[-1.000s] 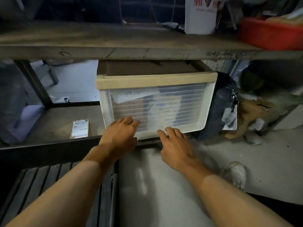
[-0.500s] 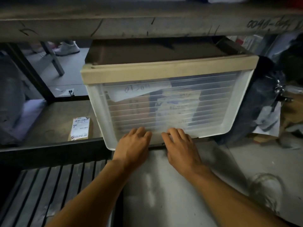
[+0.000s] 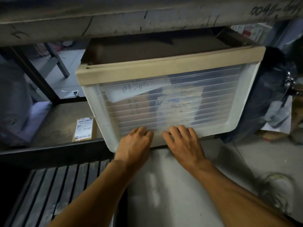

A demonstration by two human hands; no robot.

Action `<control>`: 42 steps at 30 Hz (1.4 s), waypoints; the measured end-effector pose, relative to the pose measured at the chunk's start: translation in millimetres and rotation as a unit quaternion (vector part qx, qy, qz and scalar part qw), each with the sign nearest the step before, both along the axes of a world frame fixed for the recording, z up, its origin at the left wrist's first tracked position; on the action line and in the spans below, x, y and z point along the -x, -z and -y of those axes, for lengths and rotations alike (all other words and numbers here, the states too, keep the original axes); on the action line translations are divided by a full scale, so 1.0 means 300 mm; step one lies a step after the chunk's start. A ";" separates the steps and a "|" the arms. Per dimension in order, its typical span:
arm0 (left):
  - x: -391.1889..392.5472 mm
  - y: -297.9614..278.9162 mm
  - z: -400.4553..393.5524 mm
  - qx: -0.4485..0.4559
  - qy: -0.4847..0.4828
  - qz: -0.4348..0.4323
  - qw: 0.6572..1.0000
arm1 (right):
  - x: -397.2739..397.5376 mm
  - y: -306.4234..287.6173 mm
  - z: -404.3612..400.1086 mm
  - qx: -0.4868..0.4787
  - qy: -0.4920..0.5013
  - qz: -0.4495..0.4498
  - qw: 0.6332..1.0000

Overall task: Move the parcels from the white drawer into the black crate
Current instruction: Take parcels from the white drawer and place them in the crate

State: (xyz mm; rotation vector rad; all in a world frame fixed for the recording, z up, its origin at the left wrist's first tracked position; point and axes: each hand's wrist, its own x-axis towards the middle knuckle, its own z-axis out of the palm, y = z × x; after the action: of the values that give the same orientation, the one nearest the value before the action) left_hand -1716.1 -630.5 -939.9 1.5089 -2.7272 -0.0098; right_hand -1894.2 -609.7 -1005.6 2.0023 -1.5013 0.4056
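Observation:
The white drawer (image 3: 242, 102), with a beige top rim and a ribbed see-through front, sits on a low shelf under a wooden board. Through its front I see parcels: a brown carton (image 3: 131, 107), a white labelled packet (image 3: 178, 107) and a white bag with handwriting (image 3: 137, 89). My left hand (image 3: 136, 143) and my right hand (image 3: 185, 143) lie side by side on the drawer's lower front lip, fingers curled over it, fingertips hidden. The black slatted crate (image 3: 49, 194) stands at the lower left, below the shelf edge.
A small labelled parcel (image 3: 84, 129) lies on the shelf left of the drawer. A dark bag (image 3: 262, 102) presses against the drawer's right side. The wooden shelf board (image 3: 147, 15) hangs low overhead. Grey floor (image 3: 172, 194) lies under my forearms.
Both hands have gone from reaching with straight fingers to gripping the drawer's lower lip. The view has come closer and lower to the drawer.

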 end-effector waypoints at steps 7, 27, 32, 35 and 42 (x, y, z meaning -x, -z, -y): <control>-0.001 -0.084 -0.147 -0.001 -0.016 0.084 0.996 | -0.013 -0.107 -0.149 -0.040 -0.019 0.022 0.999; -0.039 -0.419 -0.348 0.049 0.018 0.067 0.996 | 0.025 -0.572 -0.401 -0.220 -0.011 0.043 0.974; -0.041 -0.395 -0.354 0.060 0.022 0.073 0.995 | 0.012 -0.538 -0.404 -0.198 -0.011 0.055 0.979; -0.068 -0.402 -0.338 0.097 0.065 0.041 0.992 | 0.008 -0.525 -0.389 -0.154 -0.019 0.083 0.984; -0.121 -0.430 -0.277 0.186 0.163 -0.034 0.968 | 0.045 -0.523 -0.352 -0.080 -0.029 0.114 0.990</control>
State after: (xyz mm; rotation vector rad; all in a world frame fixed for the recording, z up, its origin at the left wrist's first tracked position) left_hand -1679.7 -547.4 -810.9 0.9405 -2.6886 0.4110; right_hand -1907.6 -504.2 -848.6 2.1897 -1.6620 0.5692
